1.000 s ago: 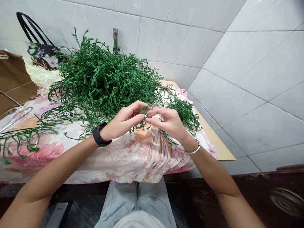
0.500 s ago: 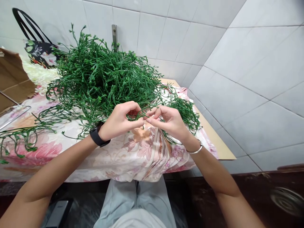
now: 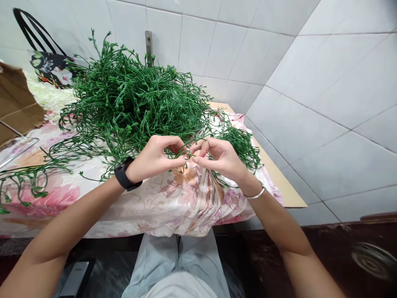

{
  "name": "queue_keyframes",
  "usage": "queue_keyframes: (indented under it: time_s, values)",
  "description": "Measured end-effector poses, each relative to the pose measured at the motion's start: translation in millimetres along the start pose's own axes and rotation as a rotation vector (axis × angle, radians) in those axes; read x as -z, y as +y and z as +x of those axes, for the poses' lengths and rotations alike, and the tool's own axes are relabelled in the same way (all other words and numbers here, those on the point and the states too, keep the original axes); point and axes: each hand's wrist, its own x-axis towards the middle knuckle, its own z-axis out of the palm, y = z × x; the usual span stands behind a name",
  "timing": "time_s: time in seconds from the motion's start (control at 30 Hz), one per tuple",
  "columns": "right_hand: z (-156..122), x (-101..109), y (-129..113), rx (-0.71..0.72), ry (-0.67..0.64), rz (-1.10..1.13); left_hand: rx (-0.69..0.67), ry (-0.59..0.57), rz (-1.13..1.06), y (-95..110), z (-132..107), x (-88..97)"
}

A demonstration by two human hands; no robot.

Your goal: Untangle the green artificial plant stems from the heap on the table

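My left hand (image 3: 161, 154) and my right hand (image 3: 218, 156) meet over the front of the table, fingertips close together. Between them runs a thin green artificial flower stem (image 3: 182, 151), pinched by thumb and fingers on both sides. Its ends are partly hidden by my fingers. Just behind rises a big tangled heap of green plastic stems (image 3: 139, 95) with small budlike tips. To the right of my right hand lies a smaller bunch of the same stems (image 3: 240, 142). More loose stems (image 3: 34, 174) trail over the cloth at the left.
A pink floral cloth (image 3: 149, 211) covers the table, with a cardboard sheet (image 3: 287, 192) showing at its right edge. At the left are a brown cardboard box (image 3: 18, 99), a metal rod (image 3: 23, 151), white petals (image 3: 52, 97) and a black floral bag (image 3: 54, 68). Tiled walls (image 3: 198, 41) stand behind.
Both hands stay nearly in place with the stem between them. The left fingertips have shifted slightly, and the whole view has moved a little.
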Motion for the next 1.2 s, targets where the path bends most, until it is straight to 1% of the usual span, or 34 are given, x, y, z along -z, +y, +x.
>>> queue_keyframes:
  time_s: [0.1, 0.17, 0.23, 0.37, 0.5, 0.57, 0.63, 0.73, 0.83, 0.9, 0.97, 1.07, 1.2]
  values:
    - [1, 0, -1, -0.106, -0.105, 0.076, 0.005, -0.055, -0.048, 1, 0, 0.1]
    - [2, 1, -2, -0.189, -0.152, 0.119, -0.001, -0.102, -0.076, 1, 0, 0.6]
    - [3, 2, -3, -0.238, -0.143, 0.154, -0.015, -0.123, -0.079, 2, 1, 1.5]
    - [5, 5, -1, -0.262, -0.072, 0.232, -0.039, -0.112, -0.074, 4, 2, 3.2]
    - [5, 7, 1, -0.306, -0.124, 0.168, -0.034, -0.134, -0.077, 4, 2, 2.0]
    - [4, 7, 1, -0.309, -0.149, 0.121, -0.037, -0.121, -0.058, 4, 2, 0.5]
    - [4, 7, 0, -0.307, -0.145, 0.081, -0.055, -0.090, -0.016, 3, 2, -1.0]
    - [5, 6, -2, -0.288, -0.085, 0.042, -0.087, -0.026, 0.083, 1, 1, -3.6]
    - [7, 2, -3, -0.233, 0.022, -0.037, -0.124, 0.053, 0.213, -2, 1, -8.3]
    - [7, -2, -2, -0.170, 0.092, -0.159, -0.167, 0.097, 0.310, -4, 1, -12.5]
    - [6, -6, -2, -0.082, 0.168, -0.333, -0.198, 0.126, 0.377, -5, 1, -16.7]
    - [4, -11, -2, 0.034, 0.275, -0.559, -0.188, 0.156, 0.390, -4, 3, -20.9]
    - [3, -14, -1, 0.123, 0.363, -0.703, -0.156, 0.193, 0.350, 1, 3, -22.6]
